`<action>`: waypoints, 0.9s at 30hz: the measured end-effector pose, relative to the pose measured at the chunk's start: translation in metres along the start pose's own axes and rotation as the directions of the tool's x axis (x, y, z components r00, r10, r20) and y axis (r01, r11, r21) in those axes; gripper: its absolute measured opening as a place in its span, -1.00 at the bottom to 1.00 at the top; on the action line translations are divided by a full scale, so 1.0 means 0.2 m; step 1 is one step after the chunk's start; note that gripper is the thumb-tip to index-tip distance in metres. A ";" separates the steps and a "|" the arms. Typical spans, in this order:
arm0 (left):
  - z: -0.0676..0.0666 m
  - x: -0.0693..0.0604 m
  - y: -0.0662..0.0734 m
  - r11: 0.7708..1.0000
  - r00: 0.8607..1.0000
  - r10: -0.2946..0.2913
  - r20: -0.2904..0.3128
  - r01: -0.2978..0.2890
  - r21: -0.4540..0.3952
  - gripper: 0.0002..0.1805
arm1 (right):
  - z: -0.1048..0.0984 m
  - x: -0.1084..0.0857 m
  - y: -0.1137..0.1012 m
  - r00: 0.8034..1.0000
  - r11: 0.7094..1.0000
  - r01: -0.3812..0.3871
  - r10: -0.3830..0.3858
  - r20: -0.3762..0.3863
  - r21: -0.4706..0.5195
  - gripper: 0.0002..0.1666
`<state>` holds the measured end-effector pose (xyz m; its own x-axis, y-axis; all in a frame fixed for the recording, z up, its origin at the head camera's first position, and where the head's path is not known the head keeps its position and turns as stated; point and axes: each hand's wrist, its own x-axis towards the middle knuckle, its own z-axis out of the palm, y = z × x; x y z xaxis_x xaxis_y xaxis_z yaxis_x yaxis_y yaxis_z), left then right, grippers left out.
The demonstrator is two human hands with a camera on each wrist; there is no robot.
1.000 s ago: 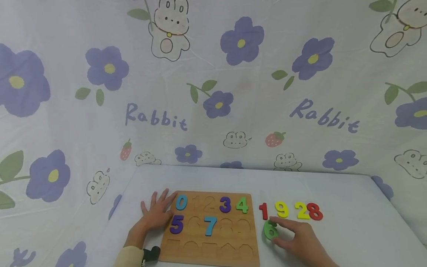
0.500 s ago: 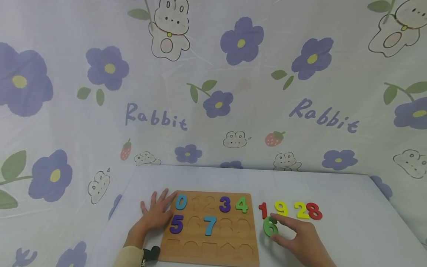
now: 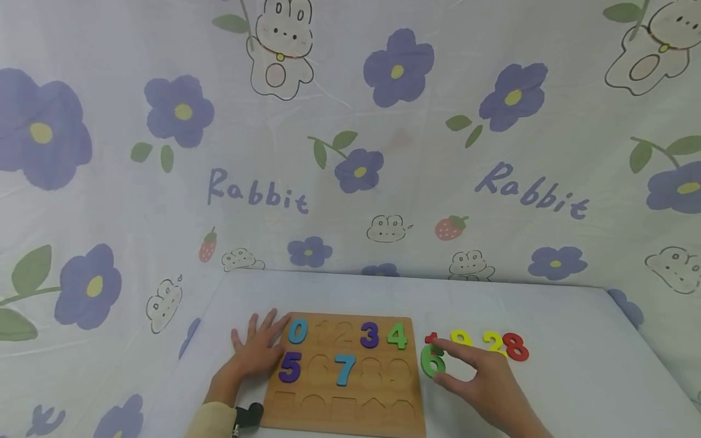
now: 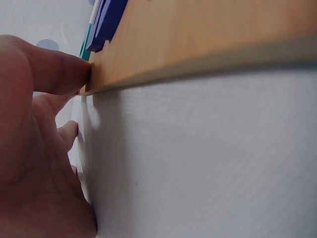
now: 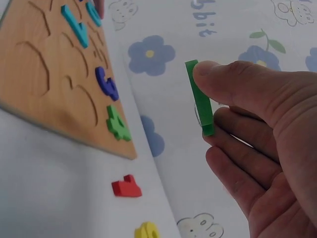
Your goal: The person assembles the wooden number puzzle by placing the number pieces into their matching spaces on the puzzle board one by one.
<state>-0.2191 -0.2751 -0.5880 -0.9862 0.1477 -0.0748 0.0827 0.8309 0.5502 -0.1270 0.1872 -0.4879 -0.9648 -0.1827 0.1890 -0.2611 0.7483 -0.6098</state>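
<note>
A wooden number board lies on the white table. My left hand rests at its left side with spread fingers; in the left wrist view the thumb touches the board's edge. Just off the board's right edge, my right hand pinches a green number 6 between thumb and fingers. The right wrist view shows this piece edge-on, lifted above the table. Seated in the board are a blue 0, purple 3, green 4, purple 5 and blue 7.
Right of the board lie a red 1, partly hidden by the 6, a yellow 9, a yellow 2 and a red 8. Behind the table hangs a printed cloth.
My right hand has raised the green 6 off the table and carried it left, toward the board; it now overlaps the red 1. The left hand has stayed put.
</note>
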 end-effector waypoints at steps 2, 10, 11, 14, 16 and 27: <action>0.00 0.01 -0.01 1.000 1.000 0.000 0.003 0.000 0.005 -0.22 | 0.00 0.01 -0.02 1.000 1.000 0.025 -0.025 -0.006 0.012 -0.33; 0.02 0.02 -0.02 1.000 1.000 0.006 -0.007 -0.006 0.011 -0.22 | 0.03 0.08 -0.12 0.999 0.998 0.049 -0.050 0.012 0.038 -0.36; 0.02 0.02 -0.02 1.000 1.000 0.006 -0.006 -0.006 0.010 -0.22 | 0.03 0.08 -0.13 0.998 0.998 0.053 -0.054 0.012 0.043 -0.35; 0.01 0.01 -0.01 1.000 1.000 0.008 -0.006 -0.008 0.006 -0.22 | 0.05 0.10 -0.16 0.997 0.995 0.069 -0.070 0.011 0.067 -0.35; 0.00 0.00 0.01 1.000 1.000 0.007 -0.004 -0.007 0.002 -0.22 | 0.07 0.11 -0.18 0.996 0.993 0.083 -0.084 0.008 0.080 -0.36; 0.00 0.01 -0.02 1.000 1.000 0.003 0.000 -0.003 0.015 -0.22 | 0.15 0.20 -0.29 0.989 0.979 0.143 -0.146 0.014 0.149 -0.43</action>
<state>-0.2209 -0.2772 -0.5906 -0.9859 0.1503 -0.0732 0.0879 0.8382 0.5382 -0.1508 0.1185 -0.4680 -0.9165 -0.2991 0.2655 -0.3977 0.6113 -0.6842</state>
